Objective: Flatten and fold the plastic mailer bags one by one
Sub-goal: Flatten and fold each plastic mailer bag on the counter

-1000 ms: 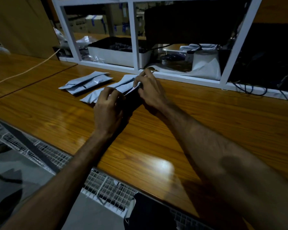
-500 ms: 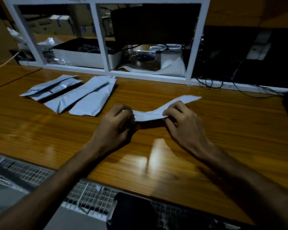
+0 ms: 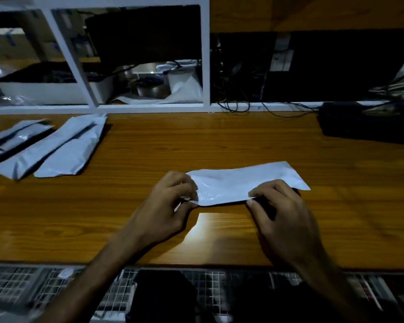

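Far left of the wooden table [image 3: 149, 148]: folded mailer bags [image 3: 44, 148] lying flat in a loose row, long edges side by side, ends pointing toward the white shelf frame [image 3: 205, 66] behind them. They sit well apart from both hands. Centre: left hand [image 3: 168, 206] rests on the table, fingers curled and pinching the left end of the mailer bag [image 3: 238, 183] — that end is bunched under the fingertips and partly hidden, a small corner showing below the knuckles. The bag stretches rightward from that grip, lying low over the wood and slightly creased, its upper face pale and glossy. Right hand [image 3: 282, 213] holds the near edge of the bag toward its right portion; thumb [image 3: 254, 194] on top, the other fingers curled beneath, so the sheet passes between them. The bag's right corner extends past this hand and lies on the table, beyond the knuckles. Farther right, at the table's back edge, a dark box [image 3: 369, 122] with cables [image 3: 254, 108] trailing behind it — detail too dim to read.
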